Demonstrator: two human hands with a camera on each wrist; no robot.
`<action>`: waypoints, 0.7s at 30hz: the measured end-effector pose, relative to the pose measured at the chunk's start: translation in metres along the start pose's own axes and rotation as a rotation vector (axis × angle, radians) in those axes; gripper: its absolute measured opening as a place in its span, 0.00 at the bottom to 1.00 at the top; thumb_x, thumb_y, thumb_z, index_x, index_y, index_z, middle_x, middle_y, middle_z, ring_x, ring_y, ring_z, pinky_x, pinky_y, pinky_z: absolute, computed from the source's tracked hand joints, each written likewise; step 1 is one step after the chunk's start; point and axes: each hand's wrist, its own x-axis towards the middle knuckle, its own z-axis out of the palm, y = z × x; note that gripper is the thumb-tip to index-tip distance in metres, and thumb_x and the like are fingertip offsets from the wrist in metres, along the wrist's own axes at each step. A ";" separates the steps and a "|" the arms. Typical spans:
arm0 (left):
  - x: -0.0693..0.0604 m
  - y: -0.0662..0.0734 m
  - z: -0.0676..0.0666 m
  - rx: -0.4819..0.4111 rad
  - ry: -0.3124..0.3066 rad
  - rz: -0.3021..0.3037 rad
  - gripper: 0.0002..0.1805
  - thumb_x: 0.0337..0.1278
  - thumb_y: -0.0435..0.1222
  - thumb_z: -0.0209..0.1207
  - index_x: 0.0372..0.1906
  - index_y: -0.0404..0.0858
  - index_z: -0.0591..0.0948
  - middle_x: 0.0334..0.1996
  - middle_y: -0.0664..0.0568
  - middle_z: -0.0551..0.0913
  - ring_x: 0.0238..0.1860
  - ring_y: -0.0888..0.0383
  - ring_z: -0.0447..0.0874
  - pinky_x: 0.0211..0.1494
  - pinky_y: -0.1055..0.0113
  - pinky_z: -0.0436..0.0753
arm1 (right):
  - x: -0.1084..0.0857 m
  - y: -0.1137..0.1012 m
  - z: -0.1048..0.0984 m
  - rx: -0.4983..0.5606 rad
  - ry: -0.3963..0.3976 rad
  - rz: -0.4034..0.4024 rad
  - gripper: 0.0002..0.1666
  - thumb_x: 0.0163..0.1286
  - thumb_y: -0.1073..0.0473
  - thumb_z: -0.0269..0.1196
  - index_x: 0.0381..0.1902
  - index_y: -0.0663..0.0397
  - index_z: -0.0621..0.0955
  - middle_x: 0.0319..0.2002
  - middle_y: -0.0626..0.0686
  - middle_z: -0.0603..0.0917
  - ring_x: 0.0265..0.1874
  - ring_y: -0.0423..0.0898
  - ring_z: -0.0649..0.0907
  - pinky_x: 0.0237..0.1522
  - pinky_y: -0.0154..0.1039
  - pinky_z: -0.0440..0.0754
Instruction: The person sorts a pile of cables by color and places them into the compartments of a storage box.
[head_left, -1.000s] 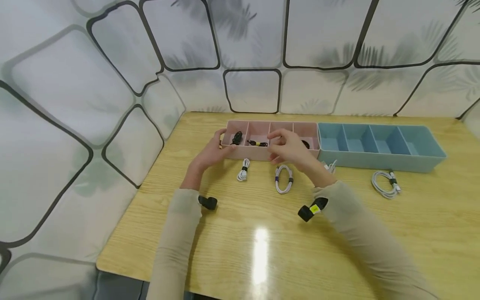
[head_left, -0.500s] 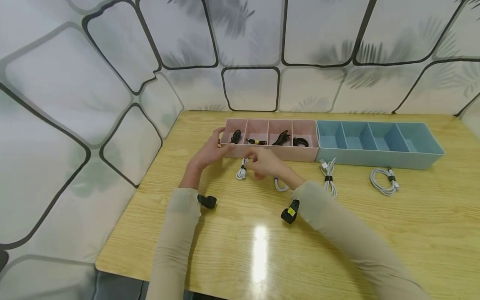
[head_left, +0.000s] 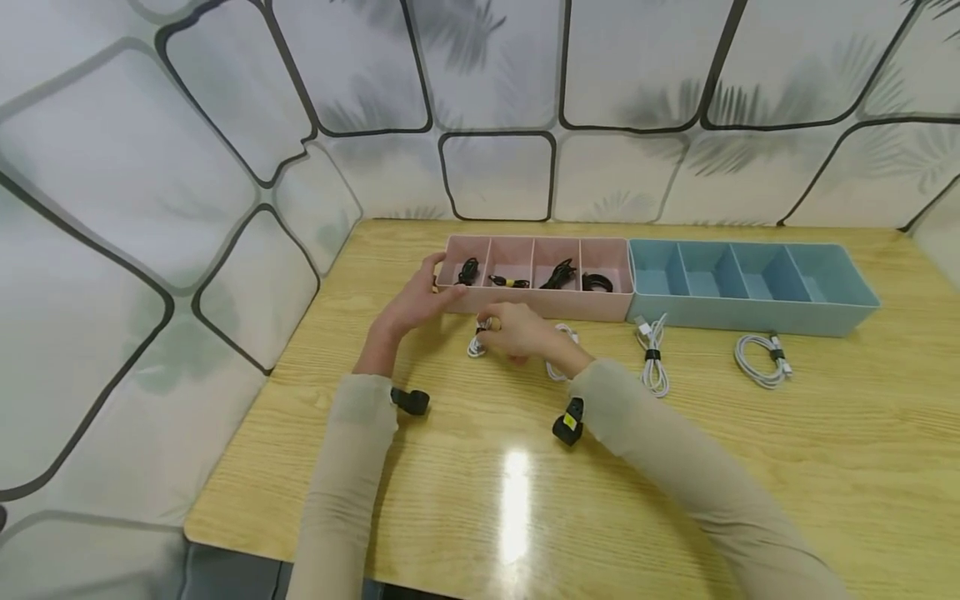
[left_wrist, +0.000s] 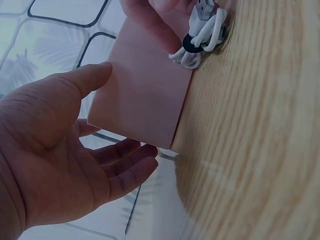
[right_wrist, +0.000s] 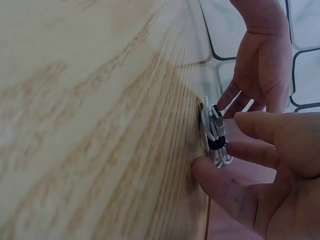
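Observation:
My left hand [head_left: 411, 303] rests at the left end of a pink divided box [head_left: 540, 305], thumb against the front rim and relaxed fingers along the end wall. My right hand [head_left: 517, 330] is low in front of that box, around a bundled white charging cable [right_wrist: 214, 131] with a black tie. The cable lies on the table. In the right wrist view the index finger touches it near the tie, and the thumb is on its other side, with a gap between them. A second white cable [head_left: 555, 372] is partly hidden by my right hand.
Each pink compartment holds black cable, such as the coiled one [head_left: 597, 283] at its right. A blue divided box [head_left: 750, 310] adjoins on the right. Two more white cables [head_left: 654, 358] [head_left: 762, 362] lie before it. The patterned wall [head_left: 495, 177] stands behind the wooden table [head_left: 450, 500].
My right hand has moved left and down from above the pink box to the leftmost white cable, uncovering the black cables in the right compartments. My left hand has stayed on the box.

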 end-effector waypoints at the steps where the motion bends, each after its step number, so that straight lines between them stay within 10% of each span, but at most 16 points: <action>1: 0.000 0.000 0.000 0.004 -0.002 0.000 0.44 0.71 0.49 0.56 0.79 0.40 0.45 0.73 0.34 0.59 0.70 0.40 0.63 0.69 0.46 0.66 | 0.000 0.000 0.000 0.002 -0.003 0.001 0.23 0.73 0.53 0.61 0.62 0.55 0.76 0.39 0.59 0.81 0.14 0.44 0.78 0.20 0.40 0.83; 10: 0.000 0.001 0.001 -0.010 -0.007 -0.004 0.43 0.72 0.48 0.55 0.79 0.40 0.45 0.73 0.33 0.59 0.69 0.41 0.63 0.69 0.45 0.66 | 0.004 -0.001 0.004 -0.049 0.044 -0.017 0.11 0.72 0.54 0.62 0.40 0.57 0.76 0.19 0.50 0.76 0.11 0.43 0.76 0.15 0.38 0.79; 21: -0.001 0.002 0.000 0.002 -0.019 -0.011 0.44 0.72 0.49 0.55 0.79 0.41 0.45 0.74 0.34 0.57 0.71 0.40 0.61 0.70 0.45 0.64 | 0.015 -0.008 0.009 -0.084 0.066 0.136 0.18 0.69 0.52 0.65 0.23 0.57 0.77 0.13 0.49 0.76 0.09 0.45 0.78 0.14 0.37 0.78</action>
